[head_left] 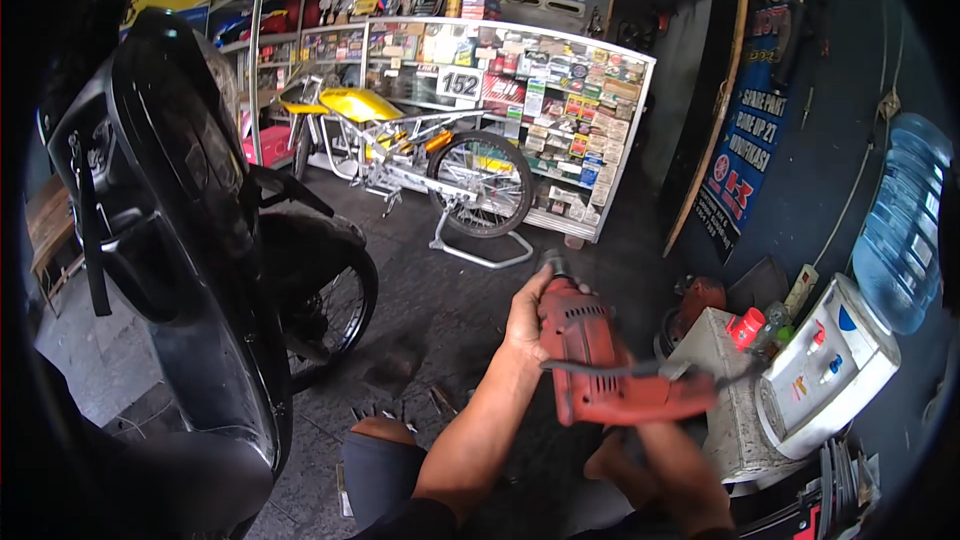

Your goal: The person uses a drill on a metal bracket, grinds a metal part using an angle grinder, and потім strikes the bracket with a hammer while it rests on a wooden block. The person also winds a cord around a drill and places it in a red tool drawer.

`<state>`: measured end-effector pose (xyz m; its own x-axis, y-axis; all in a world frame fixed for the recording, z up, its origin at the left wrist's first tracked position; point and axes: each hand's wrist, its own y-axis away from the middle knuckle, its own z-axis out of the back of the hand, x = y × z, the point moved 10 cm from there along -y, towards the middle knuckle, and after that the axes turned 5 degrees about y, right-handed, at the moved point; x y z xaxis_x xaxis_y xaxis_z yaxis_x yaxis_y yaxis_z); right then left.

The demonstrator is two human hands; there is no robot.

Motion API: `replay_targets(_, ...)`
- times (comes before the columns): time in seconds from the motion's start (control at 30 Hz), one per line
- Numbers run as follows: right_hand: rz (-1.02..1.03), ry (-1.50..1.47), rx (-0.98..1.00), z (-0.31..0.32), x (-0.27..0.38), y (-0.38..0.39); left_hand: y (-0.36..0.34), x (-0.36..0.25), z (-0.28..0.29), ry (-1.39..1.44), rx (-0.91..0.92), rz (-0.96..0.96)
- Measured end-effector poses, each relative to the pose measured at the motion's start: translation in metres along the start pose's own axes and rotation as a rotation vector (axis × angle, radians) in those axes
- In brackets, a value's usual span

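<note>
A red power drill (585, 335) with a dark chuck (556, 262) is held up in front of me, its nose pointing away. My left hand (527, 318) is closed round the front of its body, just behind the chuck. The drill's handle end (655, 398) lies toward the right, and a dark cord runs across it. From the lower right my right forearm (685, 470) reaches up to the underside of that end. The drill hides my right hand, so its fingers do not show.
A black motorcycle (190, 230) stands close on my left. Beyond is a yellow-tanked motorcycle (385, 125) before a glass display case (590, 110). At right, a white water dispenser (830, 370) with a blue bottle (903, 220) stands by a worn pale box (725, 440). Small tools (440, 400) lie on the floor.
</note>
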<state>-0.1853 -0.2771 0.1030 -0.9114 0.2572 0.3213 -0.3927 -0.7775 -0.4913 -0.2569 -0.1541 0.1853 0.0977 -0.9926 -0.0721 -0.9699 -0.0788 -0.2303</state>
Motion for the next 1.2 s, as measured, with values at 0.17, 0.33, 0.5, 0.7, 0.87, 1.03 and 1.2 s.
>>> replay_targets(0.17,-0.163,0.053,-0.027,0.095,-0.060,-0.030,0.034,-0.036,-0.032,-0.379,-0.039,-0.055)
replay_targets(0.33,-0.292,-0.078,-0.052,0.121,0.032,-0.054,0.092,-0.109,-0.071,-1.342,-0.217,-0.966)
replay_targets(0.5,-0.285,-0.433,0.019,0.021,0.121,-0.024,0.103,-0.131,-0.027,-0.859,-0.359,-1.432)
replay_targets(0.7,-0.126,-0.376,0.224,-0.103,0.071,-0.025,0.038,-0.113,0.068,0.156,-0.288,-0.608)
replay_targets(0.87,-0.082,0.212,0.307,-0.102,-0.152,-0.021,-0.008,-0.049,0.043,0.145,-0.061,-0.098)
replay_targets(1.03,-0.347,0.092,-0.273,0.055,-0.066,-0.061,0.047,-0.092,0.016,-0.537,-0.105,-0.344)
replay_targets(1.2,-0.108,0.104,-0.234,0.073,0.003,-0.080,0.097,-0.126,-0.032,-0.542,0.056,-0.410)
